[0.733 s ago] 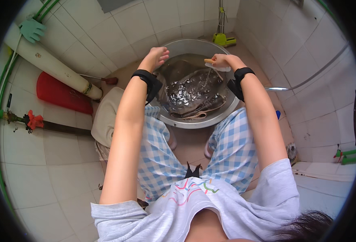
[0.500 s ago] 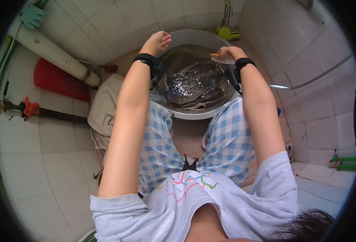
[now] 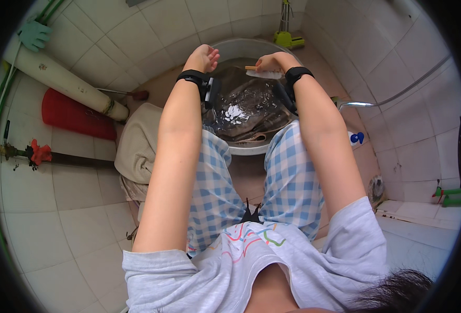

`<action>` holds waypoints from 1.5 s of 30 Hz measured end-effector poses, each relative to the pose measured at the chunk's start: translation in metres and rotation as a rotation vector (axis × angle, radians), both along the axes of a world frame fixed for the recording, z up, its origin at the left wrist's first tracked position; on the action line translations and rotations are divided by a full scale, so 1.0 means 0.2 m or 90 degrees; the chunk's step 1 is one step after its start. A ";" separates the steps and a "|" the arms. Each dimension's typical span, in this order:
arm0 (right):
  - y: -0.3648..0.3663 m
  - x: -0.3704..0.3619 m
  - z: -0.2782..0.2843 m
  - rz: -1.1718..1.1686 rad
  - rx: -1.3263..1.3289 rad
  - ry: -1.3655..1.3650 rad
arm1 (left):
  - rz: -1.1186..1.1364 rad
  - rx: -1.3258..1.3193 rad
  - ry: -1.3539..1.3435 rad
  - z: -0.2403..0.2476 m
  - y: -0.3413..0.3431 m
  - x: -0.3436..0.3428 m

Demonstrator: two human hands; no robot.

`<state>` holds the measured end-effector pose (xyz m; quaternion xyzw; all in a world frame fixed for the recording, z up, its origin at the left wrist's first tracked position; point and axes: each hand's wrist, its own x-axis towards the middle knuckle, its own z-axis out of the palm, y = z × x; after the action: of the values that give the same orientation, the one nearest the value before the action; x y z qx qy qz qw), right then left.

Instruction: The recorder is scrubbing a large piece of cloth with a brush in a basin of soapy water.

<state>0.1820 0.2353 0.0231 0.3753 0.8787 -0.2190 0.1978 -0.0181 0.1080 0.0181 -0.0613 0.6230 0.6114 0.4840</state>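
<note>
A large metal basin (image 3: 225,47) of dark water stands between my knees, with dark cloth (image 3: 251,101) under the water and a paler folded edge near the front rim. My right hand (image 3: 272,63) grips a scrub brush (image 3: 263,74) with a wooden back and white bristles, held over the right-middle of the basin. At the basin's far left rim is my left hand (image 3: 205,58), its fingers loosely bent and nothing seen in them. Both wrists wear black straps with devices.
A beige cloth heap (image 3: 139,138) lies left of my knee. Along the left wall are a white pipe (image 3: 66,75) and a red object (image 3: 74,115). A yellow-green mop (image 3: 288,39) stands behind the basin. On the right are a shower hose (image 3: 397,99) and a blue-topped bottle (image 3: 355,137).
My right hand has moved left over the basin with the brush, whose bristles show more fully. My left hand has barely shifted. The view has moved slightly.
</note>
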 end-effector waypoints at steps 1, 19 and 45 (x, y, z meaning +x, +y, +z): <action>0.00 0.00 0.00 -0.010 -0.049 0.017 | 0.008 0.005 -0.002 0.01 -0.01 0.00; -0.03 0.00 0.07 0.058 0.104 -0.174 | -0.020 0.057 0.071 0.02 -0.08 -0.03; -0.07 -0.01 0.07 0.029 0.036 -0.138 | -0.008 0.045 0.073 0.00 0.02 -0.02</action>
<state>0.1802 0.2211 0.0371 0.3823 0.8661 -0.1478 0.2861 -0.0218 0.1121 0.0187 -0.0052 0.6284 0.6325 0.4528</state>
